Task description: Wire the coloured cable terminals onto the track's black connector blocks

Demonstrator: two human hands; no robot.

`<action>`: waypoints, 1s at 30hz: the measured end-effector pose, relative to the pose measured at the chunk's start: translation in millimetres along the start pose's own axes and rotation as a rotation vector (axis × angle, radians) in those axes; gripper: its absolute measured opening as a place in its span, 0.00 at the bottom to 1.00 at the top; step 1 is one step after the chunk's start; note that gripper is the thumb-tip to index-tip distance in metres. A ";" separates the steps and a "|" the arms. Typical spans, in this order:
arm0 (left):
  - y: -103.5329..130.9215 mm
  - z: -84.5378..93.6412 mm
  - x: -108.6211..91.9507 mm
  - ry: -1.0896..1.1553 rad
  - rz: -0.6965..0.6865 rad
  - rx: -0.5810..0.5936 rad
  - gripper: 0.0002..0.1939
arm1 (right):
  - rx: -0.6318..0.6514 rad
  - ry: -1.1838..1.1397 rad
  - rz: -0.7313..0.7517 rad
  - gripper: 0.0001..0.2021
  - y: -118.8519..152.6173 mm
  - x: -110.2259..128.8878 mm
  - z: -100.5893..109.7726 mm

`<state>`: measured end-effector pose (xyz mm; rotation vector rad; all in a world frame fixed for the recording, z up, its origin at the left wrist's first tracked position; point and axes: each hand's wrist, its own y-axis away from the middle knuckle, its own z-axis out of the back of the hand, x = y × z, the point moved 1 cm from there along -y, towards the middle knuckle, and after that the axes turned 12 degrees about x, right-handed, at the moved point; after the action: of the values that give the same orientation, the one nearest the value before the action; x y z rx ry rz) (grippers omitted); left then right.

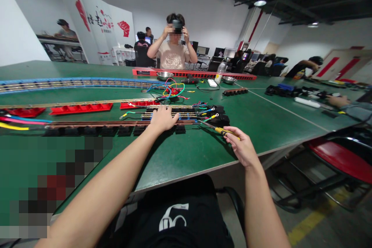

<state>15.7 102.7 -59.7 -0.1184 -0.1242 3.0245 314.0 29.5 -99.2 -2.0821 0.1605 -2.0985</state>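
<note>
My left hand (164,118) lies across a long rail assembly (122,123) with black feet, its fingers stretched and the thumb out to the right. My right hand (240,145) is closed around the yellow-and-black handle of a screwdriver (220,130). The shaft points left toward the assembly's right end; whether its tip touches is too small to tell. Black end blocks (222,119) sit there, with short coloured wires (213,117) ending in ring terminals. Another wire with a ring terminal (127,114) sticks out left of my left hand.
Behind lie blue curved track (72,84), red supports (81,109), a bundle of loose wires (174,90), metal bowls (165,75), a bottle (220,71) and a long red rail (197,74). A person (174,52) sits opposite, hands at a headset. Another person's hand (338,100) is at right.
</note>
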 end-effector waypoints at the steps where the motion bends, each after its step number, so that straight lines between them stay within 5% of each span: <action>1: 0.0 0.1 -0.1 0.000 -0.001 -0.002 0.32 | 0.004 0.020 0.002 0.18 0.1 0.0 0.2; 19: 0.5 -0.8 -0.3 0.007 0.003 -0.005 0.31 | 0.134 0.111 0.111 0.15 -1.4 -13.0 8.8; 30: 0.8 -0.8 0.0 0.021 0.008 0.006 0.32 | 0.104 0.136 0.096 0.20 0.9 -3.2 1.6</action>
<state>15.7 102.0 -60.6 -0.1502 -0.1129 3.0302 315.7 29.4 -102.5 -1.8371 0.1623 -2.1429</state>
